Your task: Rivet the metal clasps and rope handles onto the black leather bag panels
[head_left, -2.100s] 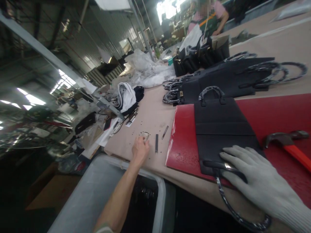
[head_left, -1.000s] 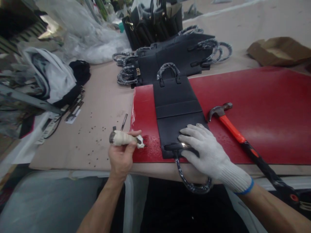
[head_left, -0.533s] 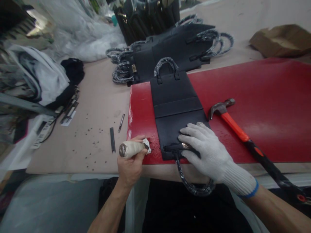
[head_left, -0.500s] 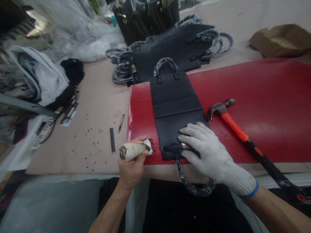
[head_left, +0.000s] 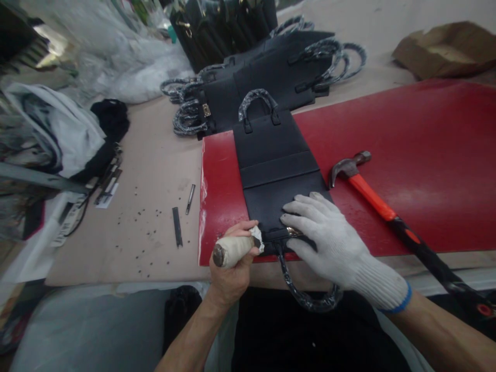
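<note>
My bare left hand (head_left: 232, 271) grips a punch (head_left: 234, 250) whose shaft is wrapped in pale tape. Its lower end is hidden by my fingers, at the left end of a dark strap (head_left: 273, 235) on a black leather bag panel (head_left: 275, 147). My right hand (head_left: 329, 232), in a white knit glove, lies on the panel with its fingers spread, beside the strap's gold metal fitting (head_left: 294, 232). A plastic-wrapped handle (head_left: 292, 281) hangs over the table's front edge. A similar wrapped handle (head_left: 258, 98) stands at the panel's far end.
Under the panel lies a red mat (head_left: 406, 155). A claw hammer (head_left: 372, 196) rests on it at the right. Two small metal tools, one a thin tube (head_left: 190, 199), and black bits lie at the left. More black bag panels (head_left: 263, 72) and a cardboard box (head_left: 445, 49) are farther back.
My left hand has carried the punch to the right, from over the red mat to the panel's left edge. My right hand keeps its place on the panel. The view has shifted slightly.
</note>
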`<state>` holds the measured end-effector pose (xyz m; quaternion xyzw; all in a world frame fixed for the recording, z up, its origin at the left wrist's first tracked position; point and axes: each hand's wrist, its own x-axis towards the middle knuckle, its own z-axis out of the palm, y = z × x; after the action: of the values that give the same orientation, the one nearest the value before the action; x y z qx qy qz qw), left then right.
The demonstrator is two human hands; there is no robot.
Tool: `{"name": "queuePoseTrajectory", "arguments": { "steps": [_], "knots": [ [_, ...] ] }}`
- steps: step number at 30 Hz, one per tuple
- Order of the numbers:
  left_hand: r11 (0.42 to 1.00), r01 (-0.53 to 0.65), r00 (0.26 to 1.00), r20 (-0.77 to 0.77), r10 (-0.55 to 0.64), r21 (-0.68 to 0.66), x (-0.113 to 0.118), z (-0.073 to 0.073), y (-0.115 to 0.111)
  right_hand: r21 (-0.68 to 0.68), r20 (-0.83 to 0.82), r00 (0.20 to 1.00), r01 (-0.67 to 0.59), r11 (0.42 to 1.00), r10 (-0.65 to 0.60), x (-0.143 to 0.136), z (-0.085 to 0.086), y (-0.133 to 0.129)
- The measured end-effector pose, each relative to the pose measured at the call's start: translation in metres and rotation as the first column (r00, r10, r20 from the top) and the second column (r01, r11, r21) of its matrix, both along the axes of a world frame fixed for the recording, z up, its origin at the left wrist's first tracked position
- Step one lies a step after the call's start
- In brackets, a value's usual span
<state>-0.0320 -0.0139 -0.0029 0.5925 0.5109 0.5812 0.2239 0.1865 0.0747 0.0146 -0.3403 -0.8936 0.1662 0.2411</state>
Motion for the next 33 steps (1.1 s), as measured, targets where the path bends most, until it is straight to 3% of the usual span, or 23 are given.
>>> {"name": "queuePoseTrajectory", "arguments": {
  "steps": [10, 17, 25, 33],
  "knots": [
    [0.999, -0.033, 0.997, -0.064, 0.035, 0.036, 0.005, 0.0, 0.002, -0.024, -0.004, 1.0, 0.005, 1.0, -0.005, 0.0, 0.0, 0.0],
    [0.999, 0.009, 0.983, -0.182, -0.004, 0.031, 0.007, -0.004, -0.012, -0.017, -0.017, 1.0, 0.004, 1.0, -0.004, 0.001, 0.001, 0.0],
    [0.994, -0.106, 0.991, -0.089, 0.102, -0.04, 0.013, -0.008, -0.018, 0.005, -0.026, 1.0, 0.002, 1.0, -0.002, 0.0, 0.002, 0.0],
    [0.995, -0.065, 0.997, -0.049, 0.062, -0.074, 0.008, -0.003, -0.012, 0.011, -0.01, 1.0, -0.005, 1.0, 0.005, 0.002, 0.001, 0.001]
  ]
}}
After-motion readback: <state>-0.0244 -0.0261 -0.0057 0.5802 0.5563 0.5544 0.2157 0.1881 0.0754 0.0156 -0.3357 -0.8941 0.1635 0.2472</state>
